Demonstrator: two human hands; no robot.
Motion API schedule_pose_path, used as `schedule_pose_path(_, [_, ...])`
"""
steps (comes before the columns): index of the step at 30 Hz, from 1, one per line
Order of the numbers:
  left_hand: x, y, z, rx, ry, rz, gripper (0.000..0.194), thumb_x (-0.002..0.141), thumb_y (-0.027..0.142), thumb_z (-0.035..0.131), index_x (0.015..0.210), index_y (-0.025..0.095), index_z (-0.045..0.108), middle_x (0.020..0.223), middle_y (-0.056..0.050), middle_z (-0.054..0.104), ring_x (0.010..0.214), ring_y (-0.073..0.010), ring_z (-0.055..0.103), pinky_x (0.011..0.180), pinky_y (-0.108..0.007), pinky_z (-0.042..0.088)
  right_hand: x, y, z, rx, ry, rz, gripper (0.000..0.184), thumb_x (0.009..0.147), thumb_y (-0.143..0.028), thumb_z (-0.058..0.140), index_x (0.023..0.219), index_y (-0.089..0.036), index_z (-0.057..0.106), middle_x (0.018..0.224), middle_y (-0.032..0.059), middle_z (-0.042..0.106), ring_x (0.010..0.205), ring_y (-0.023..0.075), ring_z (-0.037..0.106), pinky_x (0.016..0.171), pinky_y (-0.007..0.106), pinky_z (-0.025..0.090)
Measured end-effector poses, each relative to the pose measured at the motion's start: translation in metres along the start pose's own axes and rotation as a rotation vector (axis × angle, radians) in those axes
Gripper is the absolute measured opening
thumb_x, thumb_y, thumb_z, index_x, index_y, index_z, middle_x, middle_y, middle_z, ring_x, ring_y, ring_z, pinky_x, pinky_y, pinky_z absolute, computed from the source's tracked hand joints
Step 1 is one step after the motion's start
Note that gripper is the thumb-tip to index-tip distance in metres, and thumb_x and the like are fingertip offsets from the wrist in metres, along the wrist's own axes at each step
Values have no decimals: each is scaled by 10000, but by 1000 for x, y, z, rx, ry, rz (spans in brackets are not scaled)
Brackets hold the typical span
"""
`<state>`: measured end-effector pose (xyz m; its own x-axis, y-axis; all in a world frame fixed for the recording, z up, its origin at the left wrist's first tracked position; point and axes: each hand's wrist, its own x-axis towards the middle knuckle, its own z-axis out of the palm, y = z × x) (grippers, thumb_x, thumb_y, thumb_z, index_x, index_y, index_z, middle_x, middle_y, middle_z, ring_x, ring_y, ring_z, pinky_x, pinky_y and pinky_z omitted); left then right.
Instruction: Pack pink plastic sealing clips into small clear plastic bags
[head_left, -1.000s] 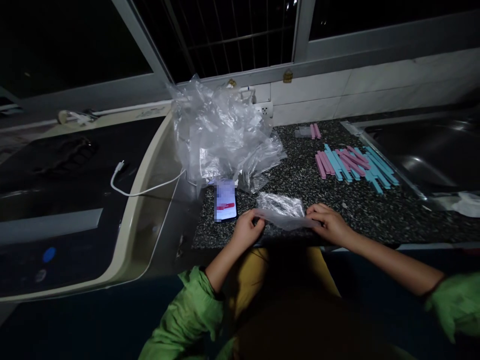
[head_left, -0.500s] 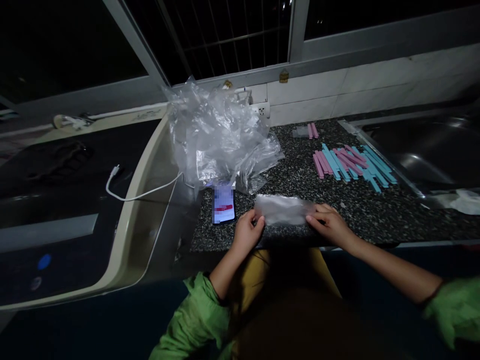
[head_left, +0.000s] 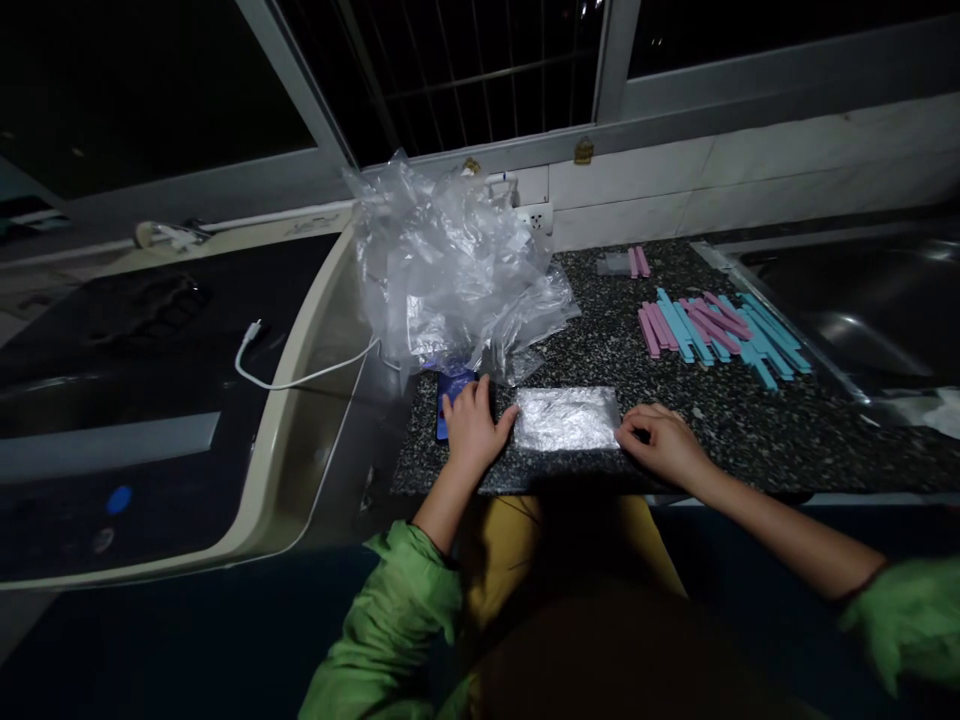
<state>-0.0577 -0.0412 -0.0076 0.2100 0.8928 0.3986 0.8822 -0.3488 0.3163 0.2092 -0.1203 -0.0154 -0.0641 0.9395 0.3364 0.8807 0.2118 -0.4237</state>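
A flat, clear plastic bag lies on the speckled stone counter near its front edge. At its right edge my right hand has thumb and fingers closed in a pinch on the bag's lower corner. My left hand is off the bag's left side, fingers spread, partly covering the phone. Behind both is a big loose pile of clear plastic bags, its front reaching the top of the phone.
Pink and light blue strips lie in a group to the right, beside the metal sink. Two pink strips lie farther back by a small clear packet. A washing machine stands left, with a white cable across it.
The upper layer of plastic has come down flat onto the counter. My left hand has let go of the bag's left edge and moved left over the phone. My right hand stays at the right edge.
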Motion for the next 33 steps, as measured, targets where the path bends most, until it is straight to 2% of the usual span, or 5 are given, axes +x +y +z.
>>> schedule_pose_path(4, [-8,5,-3,-125,-13,250,501,835,449,471,1224,132,477,1185,-161,551,1124,-276,489,999,-473,339,0,2,2,-14,1,-2,202,782,-274,518,606,-224,603,742,15,661,715,180,541,649,314,373])
schedule_pose_path(10, [-30,25,4,-200,-250,607,333,831,387,528,1095,186,560,1149,-112,592,1069,-222,529,931,-395,416,-2,1,-5,-38,-28,23,180,784,-273,525,621,-220,581,729,15,642,706,181,540,658,315,375])
schedule_pose_path(15, [-31,29,7,-174,-248,626,318,843,378,516,1092,185,564,1161,-115,589,1072,-227,524,918,-406,420,-2,-10,-14,-136,128,-144,156,836,-291,506,894,-215,629,822,61,627,783,202,527,676,325,370])
schedule_pose_path(20, [-35,27,5,-131,-272,563,278,849,362,508,1048,185,590,1125,-109,604,1017,-231,542,860,-388,452,-6,-11,-3,-263,49,-336,189,856,-254,495,885,-213,676,771,66,619,751,198,467,646,331,319])
schedule_pose_path(33, [-40,18,0,-168,-277,508,277,850,322,498,1065,175,593,1128,-122,591,1035,-244,526,865,-412,460,28,4,-2,-288,6,-247,238,856,-276,483,929,-212,700,803,81,610,780,211,465,671,341,339])
